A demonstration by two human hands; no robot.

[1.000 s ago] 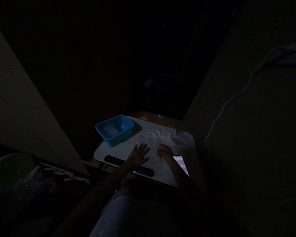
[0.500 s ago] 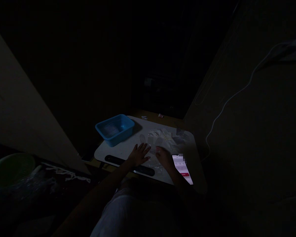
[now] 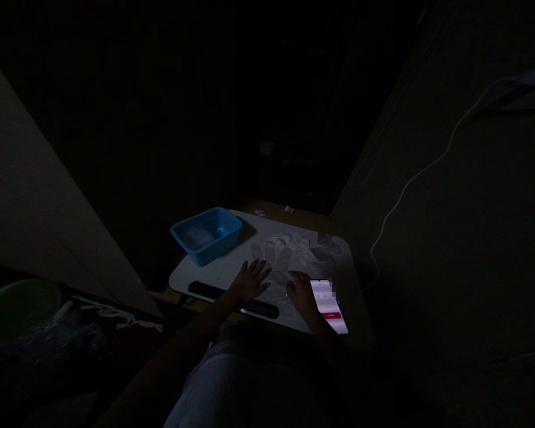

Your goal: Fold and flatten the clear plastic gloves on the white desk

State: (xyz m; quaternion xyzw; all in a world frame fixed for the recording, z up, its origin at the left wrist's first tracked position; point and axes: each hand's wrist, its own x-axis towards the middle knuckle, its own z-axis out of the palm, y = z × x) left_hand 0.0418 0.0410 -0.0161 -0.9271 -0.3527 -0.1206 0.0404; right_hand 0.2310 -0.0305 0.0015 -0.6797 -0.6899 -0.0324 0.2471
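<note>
In dim light, my left hand (image 3: 250,280) lies flat with fingers spread, palm down at the lower edge of a thin, translucent plastic piece with rounded, finger-like lobes (image 3: 284,258). It looks like a disposable glove, though darkness blurs its outline. My right hand (image 3: 300,292) is at the right side of this piece, fingers loosely bent and apart from the thumb, with nothing visible between them. Just right of that hand lies a lit phone (image 3: 329,304), partly covered by my forearm. Beyond the hands is a pile of crumpled, whitish thin pieces (image 3: 294,241).
The small white table (image 3: 218,273) has a dark slot (image 3: 265,308) along its near edge. A blue plastic basin (image 3: 214,246) stands at the left back. A green basin (image 3: 22,309) is at far left. A white cable (image 3: 403,193) hangs along the right wall.
My right hand has moved slightly right and towards me, and its fingers have loosened from a curled pose. More of the lobed plastic piece shows. My left hand stays in place.
</note>
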